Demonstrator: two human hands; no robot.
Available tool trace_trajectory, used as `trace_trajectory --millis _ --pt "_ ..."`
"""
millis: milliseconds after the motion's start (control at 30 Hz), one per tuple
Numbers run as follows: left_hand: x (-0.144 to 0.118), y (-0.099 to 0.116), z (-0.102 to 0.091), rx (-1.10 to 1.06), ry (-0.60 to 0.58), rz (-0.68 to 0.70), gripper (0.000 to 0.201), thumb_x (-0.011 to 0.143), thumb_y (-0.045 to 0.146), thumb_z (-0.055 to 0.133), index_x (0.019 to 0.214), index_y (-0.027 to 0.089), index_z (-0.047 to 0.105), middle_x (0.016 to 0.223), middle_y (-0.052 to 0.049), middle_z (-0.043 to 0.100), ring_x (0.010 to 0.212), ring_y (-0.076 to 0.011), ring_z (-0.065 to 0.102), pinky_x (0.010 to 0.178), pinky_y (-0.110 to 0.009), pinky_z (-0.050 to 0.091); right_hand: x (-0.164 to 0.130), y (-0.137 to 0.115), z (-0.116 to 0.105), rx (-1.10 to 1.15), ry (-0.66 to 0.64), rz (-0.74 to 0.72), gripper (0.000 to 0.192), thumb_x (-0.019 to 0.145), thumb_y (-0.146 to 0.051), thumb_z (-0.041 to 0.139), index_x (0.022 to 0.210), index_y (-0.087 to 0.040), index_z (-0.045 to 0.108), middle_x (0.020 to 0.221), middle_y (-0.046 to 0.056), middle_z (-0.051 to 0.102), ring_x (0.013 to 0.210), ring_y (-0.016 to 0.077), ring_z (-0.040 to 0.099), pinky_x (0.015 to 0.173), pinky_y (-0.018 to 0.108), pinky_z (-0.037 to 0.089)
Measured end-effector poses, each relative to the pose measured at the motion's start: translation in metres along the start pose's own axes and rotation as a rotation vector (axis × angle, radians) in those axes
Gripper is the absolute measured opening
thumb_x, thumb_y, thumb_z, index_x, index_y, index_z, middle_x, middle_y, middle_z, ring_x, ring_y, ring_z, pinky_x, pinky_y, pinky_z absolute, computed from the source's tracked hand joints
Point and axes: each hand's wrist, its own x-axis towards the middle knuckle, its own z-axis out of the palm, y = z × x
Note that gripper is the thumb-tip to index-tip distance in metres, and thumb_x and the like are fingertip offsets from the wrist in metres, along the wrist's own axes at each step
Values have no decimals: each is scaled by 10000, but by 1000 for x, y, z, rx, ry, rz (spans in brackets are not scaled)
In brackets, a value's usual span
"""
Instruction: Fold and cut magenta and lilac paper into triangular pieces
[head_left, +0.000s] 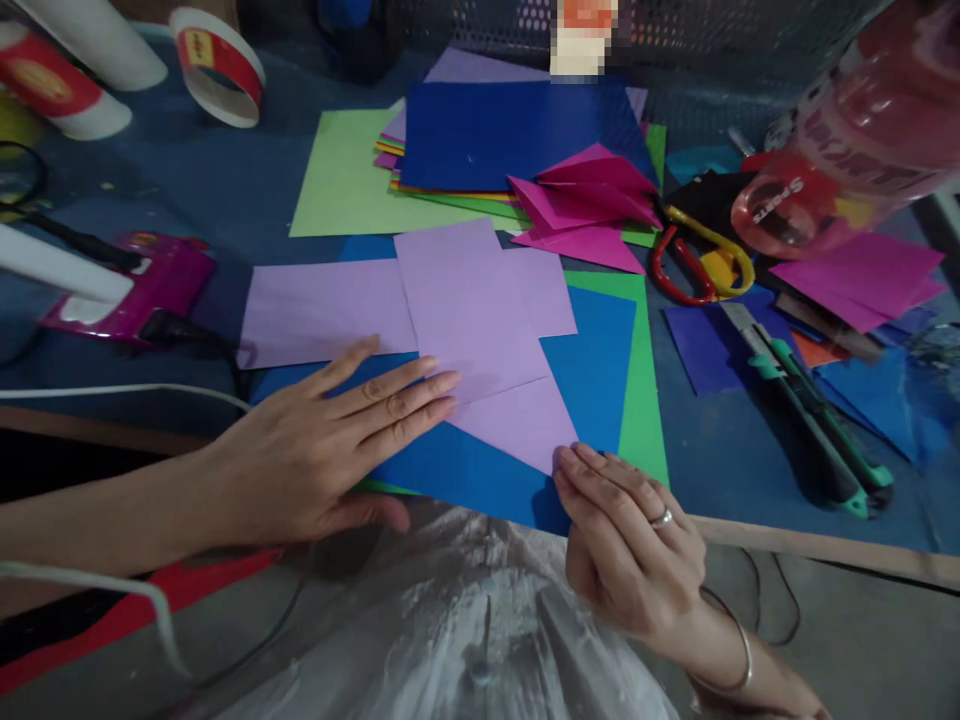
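Note:
Pieces of lilac paper (pixel 472 310) lie crossed over one another, one strip running sideways and another slanting toward me with a crease or overlapping edge across it. Under them are a blue sheet (pixel 592 350) and a green sheet (pixel 651 400). My left hand (pixel 337 430) rests flat, its fingers stretched out and their tips on the lilac paper. At the near right corner of that paper, the fingers of my right hand (pixel 626 530) are pressed together on it; the thumb is mostly hidden beneath.
Behind lie stacked coloured sheets (pixel 517 135) and folded magenta paper (pixel 592 205). On the right are scissors (pixel 682 270), a green-and-black utility knife (pixel 814 410) and a pink bottle (pixel 847 140). A purple power strip (pixel 165 280) with cords and a tape roll (pixel 219 68) are left.

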Motion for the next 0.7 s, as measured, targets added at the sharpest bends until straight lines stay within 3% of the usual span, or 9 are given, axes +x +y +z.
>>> trace_trajectory --millis 100,167,233,300,467,700 --pt "11 19 -3 37 149 13 673 1089 607 413 1494 93 568 1559 -190 582 1524 -340 476 1303 -563 331 1 0 4 -19 47 -8 318 912 25 543 1123 -23 776 1133 158 821 1099 276 782 939 396 618" --pt "24 37 -2 -22 236 150 613 1101 524 455 1420 25 612 1466 -226 656 1486 -332 526 1243 -496 456 1 0 5 -21 68 -10 305 903 37 551 1099 -27 776 1114 157 825 1085 275 786 923 391 623" --pt "38 51 3 -29 229 275 581 1111 507 430 1360 35 659 1373 -198 727 1387 -307 631 1194 -447 519 2 0 6 -16 78 -8 288 903 39 547 1071 -31 771 1106 161 826 1082 274 787 923 391 625" --pt "51 60 9 52 250 279 638 1111 547 397 1292 7 686 1285 -216 764 1273 -316 713 1129 -436 576 2 0 6 -11 82 -5 279 909 33 538 1059 -32 764 1105 166 825 1085 273 785 930 393 625" --pt "65 67 19 193 349 305 688 1102 595 369 1247 -3 679 1099 -220 815 1107 -330 789 964 -432 668 -1 1 5 -12 62 -25 269 915 17 553 1102 -2 746 1102 183 821 1095 272 777 937 385 618" --pt "65 63 22 175 413 301 773 1068 683 361 1044 -4 715 968 -235 821 998 -340 815 912 -421 689 -1 2 1 -7 28 -30 257 933 26 564 1099 -12 756 1109 175 821 1107 255 768 980 377 587"
